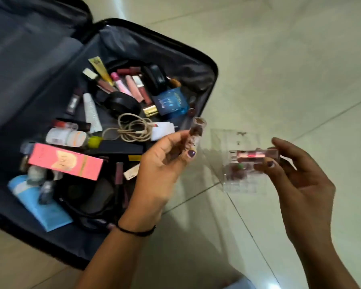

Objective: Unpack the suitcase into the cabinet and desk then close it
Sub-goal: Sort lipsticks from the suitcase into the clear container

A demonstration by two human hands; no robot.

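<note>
One open suitcase (196, 67), two held cosmetics (197, 132) (256, 154)

I can read nothing on this feed. The pink box (65, 161) in the suitcase (204, 65) carries gold print beside a cat-head outline, but the letters blur out. The blue box (171, 102) shows pale marks on its face, too smeared to make out. The white tube (92, 113) has faint grey printing, also illegible. Any marks on the small tube (197, 132) pinched in the left hand (160, 163) and the clear case (241, 163) held in the right hand (300, 180) are equally blurred.
</note>
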